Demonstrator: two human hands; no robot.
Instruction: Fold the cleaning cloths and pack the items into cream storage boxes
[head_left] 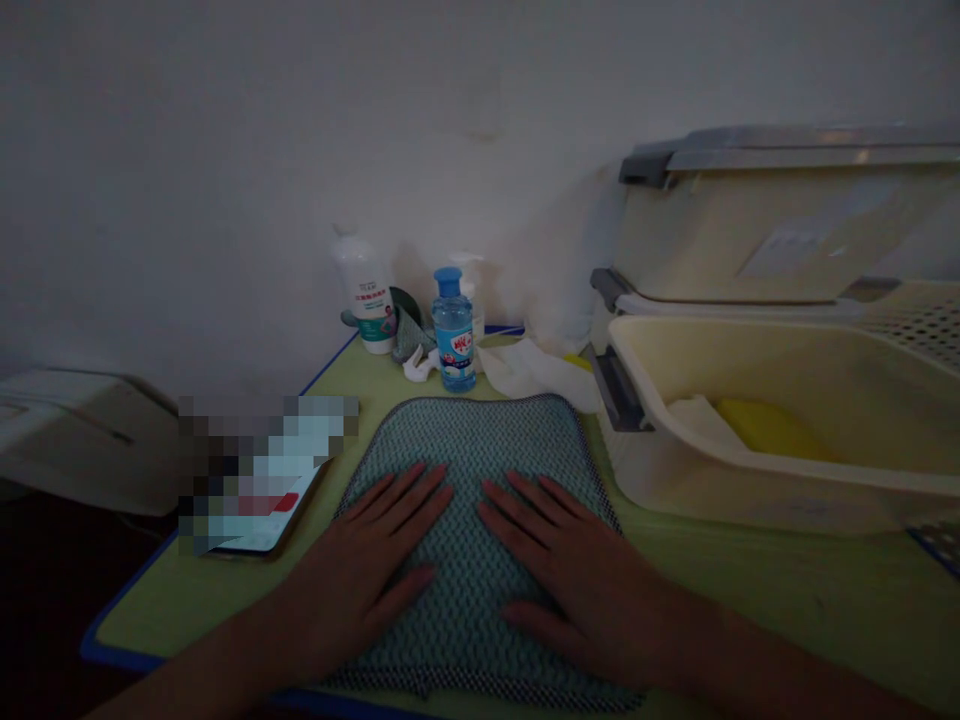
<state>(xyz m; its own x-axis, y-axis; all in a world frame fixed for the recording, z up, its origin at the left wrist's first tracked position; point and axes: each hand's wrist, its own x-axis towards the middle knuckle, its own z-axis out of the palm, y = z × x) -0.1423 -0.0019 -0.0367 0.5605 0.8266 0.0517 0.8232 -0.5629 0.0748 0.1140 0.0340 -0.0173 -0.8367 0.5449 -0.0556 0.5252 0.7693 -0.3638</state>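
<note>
Fingers on both hands are extended and slightly spread, palms down, pinching nothing. Left hand (366,562) lies flat on the left half of the teal cloth (472,440), fingers angled up and inward, thumb out toward the middle. Right hand (564,560) mirrors it on the right half, thumb also pointing inward. Hands are apart, with a strip of bare weave between them.

Cloth is spread flat on the green table (697,590), dark-and-light trim around it, near edge by the table's blue front edge. Waffle-like texture, rounded far corners.

Phone (279,500) lies on the table left of the cloth, screen lit, partly pixelated. Just past the cloth's far edge: blue bottle (456,345), upright, blue cap. White bottle (365,300) with a green-and-white label is behind it to the left, near the wall (285,150). Bunched gray-green cloth (410,335) sits between those two. Paler spray bottle (478,300) is partly hidden behind the blue one. Crumpled white sheet (529,368) lies right of the blue bottle, reaching toward the open bin.

Open cream bin (634,478) is on the right, gray handle facing the cloth. Yellow item (776,428) and a white piece (705,420) inside; can't tell what either is. Lidded bin (735,235) stands behind it.
</note>
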